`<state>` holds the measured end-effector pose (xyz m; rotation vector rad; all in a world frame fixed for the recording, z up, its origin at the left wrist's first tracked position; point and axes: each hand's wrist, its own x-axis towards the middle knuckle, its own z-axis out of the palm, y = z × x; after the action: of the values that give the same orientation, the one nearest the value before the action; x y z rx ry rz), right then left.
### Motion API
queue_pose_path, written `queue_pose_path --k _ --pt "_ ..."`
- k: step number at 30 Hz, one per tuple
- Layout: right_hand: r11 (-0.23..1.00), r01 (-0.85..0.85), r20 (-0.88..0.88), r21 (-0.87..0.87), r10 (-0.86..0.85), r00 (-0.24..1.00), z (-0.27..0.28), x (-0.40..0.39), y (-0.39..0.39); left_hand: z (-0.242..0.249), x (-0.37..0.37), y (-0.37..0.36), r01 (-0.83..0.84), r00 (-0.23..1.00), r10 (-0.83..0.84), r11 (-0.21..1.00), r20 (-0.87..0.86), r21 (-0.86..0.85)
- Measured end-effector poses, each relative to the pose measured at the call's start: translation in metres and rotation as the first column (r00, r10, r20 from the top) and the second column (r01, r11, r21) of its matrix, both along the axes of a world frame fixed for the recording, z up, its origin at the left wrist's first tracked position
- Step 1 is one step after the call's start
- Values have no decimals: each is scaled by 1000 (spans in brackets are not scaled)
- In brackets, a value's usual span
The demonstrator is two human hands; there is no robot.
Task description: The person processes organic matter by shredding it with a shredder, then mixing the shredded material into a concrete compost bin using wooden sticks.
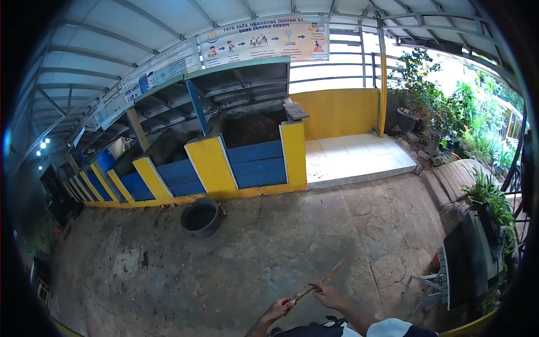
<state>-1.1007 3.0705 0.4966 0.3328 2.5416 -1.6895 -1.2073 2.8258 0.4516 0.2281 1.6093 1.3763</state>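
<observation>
Bottom centre: left hand (279, 309) and right hand (327, 295) both grip a thin wooden stick (320, 281), angled up-right. Black tub (201, 217) on concrete floor (269, 247), mid-left, near blue-yellow bins (241, 163).

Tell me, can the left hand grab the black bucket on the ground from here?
Probably not. The left hand grips a thin stick, and the black bucket sits well away across bare concrete. Nothing blocks the way.

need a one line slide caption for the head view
Both hands, left hand and right hand, grip a thin stick over a concrete yard facing blue-and-yellow bins and a black tub.
</observation>
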Motion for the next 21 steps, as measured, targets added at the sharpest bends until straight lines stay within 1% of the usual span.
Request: queue_pose_path --k 1,3,5,8,9,11,12,14,15,17,18,19,20,21 --pt "1000 -7 -1 2 7 1000 0 -1 -1 -4 1 -1 3 1000 -3 1000 -16 20" --pt "1000 -18 -70 23 19 997 -2 -2 -2 -2 -1 -3 0 999 2 999 -34 43" --pt "999 -29 -85 46 33 996 -16 -10 -5 7 -8 -5 26 999 -27 999 -25 -18" --pt "996 -46 -129 77 56 990 -17 -19 -11 20 -13 -12 15 999 -15 1000 -42 -5" --pt "993 -64 -152 98 78 985 -15 -22 -11 16 -15 -13 13 999 -13 1000 -46 -10" --pt "995 -73 -167 66 83 982 -13 -41 -15 3 -21 -15 -33 999 31 995 23 89" --pt "996 -77 -169 39 83 982 -11 -43 -17 7 -20 -18 -30 999 28 996 28 86" --pt "997 -72 -174 25 76 982 -8 -44 -27 15 -20 -25 25 1000 -25 993 -3 112" --pt "997 -71 -184 13 72 980 -7 -45 -32 9 -22 -28 28 1000 -28 994 3 110" --pt "997 -73 -196 -7 70 978 -5 -43 -40 -4 -25 -34 92 994 -99 982 35 166" --pt "997 -78 -214 -24 71 974 -4 -42 -44 6 -22 -35 94 994 -102 982 41 163" --pt "997 -75 -209 -27 68 976 -7 -42 -45 29 -19 -32 71 997 -73 990 14 120" --pt "995 -101 -198 14 102 975 -11 -43 -43 44 -18 -29 47 999 -46 996 -14 78" --pt "990 -127 -185 55 135 973 -13 -43 -42 42 -22 -25 49 999 -49 996 -8 75"
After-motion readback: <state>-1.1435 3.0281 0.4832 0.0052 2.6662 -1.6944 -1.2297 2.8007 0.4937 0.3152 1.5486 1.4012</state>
